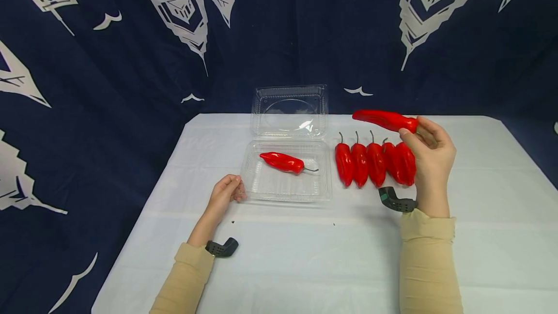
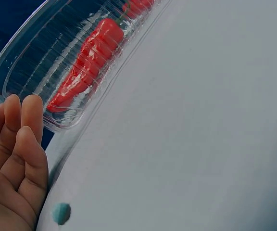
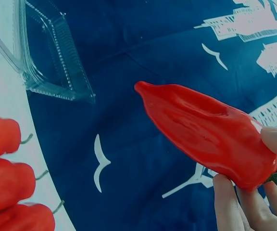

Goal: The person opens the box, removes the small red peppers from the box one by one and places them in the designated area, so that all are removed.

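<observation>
A clear plastic clamshell container lies opened on the white table, its lid tipped back. Inside the base rests one red pepper, stem toward the right. At the base's left edge, my left hand pinches the rim between thumb and finger. My right hand is raised and holds another red pepper by its stem end, the tip pointing left. In the right wrist view, the thumb lies on one side of this held pepper and the fingers support the other.
Several red peppers lie in a row to the container's right, stems pointing away, partly behind my right hand. A dark blue cloth with white city and bird prints hangs behind the white table.
</observation>
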A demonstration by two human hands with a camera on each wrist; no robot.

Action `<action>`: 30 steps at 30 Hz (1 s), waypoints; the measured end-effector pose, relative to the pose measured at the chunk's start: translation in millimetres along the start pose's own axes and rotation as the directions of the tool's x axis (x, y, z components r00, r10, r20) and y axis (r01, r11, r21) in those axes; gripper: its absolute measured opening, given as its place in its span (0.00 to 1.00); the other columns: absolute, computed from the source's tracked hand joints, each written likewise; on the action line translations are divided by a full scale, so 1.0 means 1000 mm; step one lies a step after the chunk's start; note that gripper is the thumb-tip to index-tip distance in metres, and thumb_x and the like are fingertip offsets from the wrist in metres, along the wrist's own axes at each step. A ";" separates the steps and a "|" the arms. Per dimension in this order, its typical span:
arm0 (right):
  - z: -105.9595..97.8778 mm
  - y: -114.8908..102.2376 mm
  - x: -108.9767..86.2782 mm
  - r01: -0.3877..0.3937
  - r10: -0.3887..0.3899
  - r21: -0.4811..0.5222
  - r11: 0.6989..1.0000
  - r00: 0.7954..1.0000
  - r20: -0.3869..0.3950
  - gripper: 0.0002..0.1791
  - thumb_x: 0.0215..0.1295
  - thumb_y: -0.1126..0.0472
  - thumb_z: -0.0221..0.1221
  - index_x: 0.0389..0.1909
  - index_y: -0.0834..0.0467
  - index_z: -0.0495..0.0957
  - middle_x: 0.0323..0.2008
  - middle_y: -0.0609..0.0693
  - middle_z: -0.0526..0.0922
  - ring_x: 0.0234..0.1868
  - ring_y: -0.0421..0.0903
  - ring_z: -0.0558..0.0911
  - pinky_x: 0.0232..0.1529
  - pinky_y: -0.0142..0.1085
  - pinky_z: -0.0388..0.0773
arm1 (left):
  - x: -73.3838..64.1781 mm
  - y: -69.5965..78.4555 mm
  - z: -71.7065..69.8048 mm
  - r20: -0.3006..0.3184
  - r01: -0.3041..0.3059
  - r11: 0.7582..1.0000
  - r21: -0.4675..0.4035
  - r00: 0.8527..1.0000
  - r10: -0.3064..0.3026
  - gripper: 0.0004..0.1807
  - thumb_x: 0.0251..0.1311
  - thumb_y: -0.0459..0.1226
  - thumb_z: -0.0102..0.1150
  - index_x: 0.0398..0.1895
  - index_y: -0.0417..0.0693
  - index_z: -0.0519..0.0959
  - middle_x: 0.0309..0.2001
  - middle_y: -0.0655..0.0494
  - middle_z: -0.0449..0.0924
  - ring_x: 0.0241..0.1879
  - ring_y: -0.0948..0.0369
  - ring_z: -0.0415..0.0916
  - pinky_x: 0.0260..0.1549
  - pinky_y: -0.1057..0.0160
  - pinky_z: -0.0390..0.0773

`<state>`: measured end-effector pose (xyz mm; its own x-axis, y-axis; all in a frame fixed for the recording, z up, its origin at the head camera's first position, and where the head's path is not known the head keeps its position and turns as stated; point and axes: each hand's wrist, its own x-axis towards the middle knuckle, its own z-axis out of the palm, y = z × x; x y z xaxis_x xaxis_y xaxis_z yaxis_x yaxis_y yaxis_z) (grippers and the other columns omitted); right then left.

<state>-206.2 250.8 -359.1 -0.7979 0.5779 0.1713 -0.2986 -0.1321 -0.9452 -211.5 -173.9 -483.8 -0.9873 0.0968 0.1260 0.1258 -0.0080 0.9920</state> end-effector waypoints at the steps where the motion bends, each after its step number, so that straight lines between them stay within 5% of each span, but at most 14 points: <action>1: -0.001 0.000 0.001 0.009 -0.009 0.013 1.000 1.000 -0.003 0.25 0.48 0.66 0.71 0.51 0.59 0.79 0.46 0.50 0.79 0.44 0.43 0.75 0.41 0.26 0.75 | 0.000 0.001 0.000 -0.013 0.031 0.999 0.010 0.999 -0.031 0.15 0.68 0.44 0.50 0.33 0.38 0.71 0.25 0.55 0.73 0.22 0.64 0.75 0.21 0.70 0.73; 8: -0.011 0.000 0.004 0.030 -0.028 0.050 0.998 0.998 -0.054 0.27 0.48 0.67 0.71 0.52 0.57 0.78 0.48 0.53 0.78 0.47 0.44 0.77 0.44 0.28 0.76 | 0.002 0.001 0.000 -0.028 0.098 0.995 0.008 0.995 -0.098 0.13 0.69 0.39 0.47 0.34 0.34 0.69 0.25 0.53 0.72 0.22 0.63 0.75 0.22 0.69 0.73; 18: -0.021 -0.002 0.010 0.016 0.001 0.119 0.993 0.990 -0.139 0.26 0.44 0.66 0.73 0.49 0.60 0.79 0.47 0.53 0.78 0.45 0.44 0.77 0.41 0.25 0.76 | 0.001 0.001 0.000 -0.024 0.080 0.997 0.012 0.997 -0.080 0.12 0.68 0.40 0.48 0.33 0.39 0.71 0.25 0.55 0.73 0.22 0.63 0.76 0.22 0.70 0.74; 30: -0.029 -0.002 0.015 0.051 -0.025 0.148 0.988 0.984 -0.176 0.25 0.44 0.64 0.74 0.47 0.60 0.81 0.47 0.55 0.80 0.48 0.45 0.77 0.52 0.31 0.72 | 0.001 0.001 0.000 -0.026 0.083 0.996 0.010 0.996 -0.083 0.12 0.68 0.40 0.48 0.32 0.39 0.71 0.25 0.54 0.73 0.22 0.63 0.77 0.22 0.70 0.73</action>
<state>-202.2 283.4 -363.2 -0.6854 0.7140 0.1427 -0.4134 -0.2202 -0.8835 -212.7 -173.9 -482.9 -0.9965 0.0710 0.0432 0.0440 0.0096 0.9990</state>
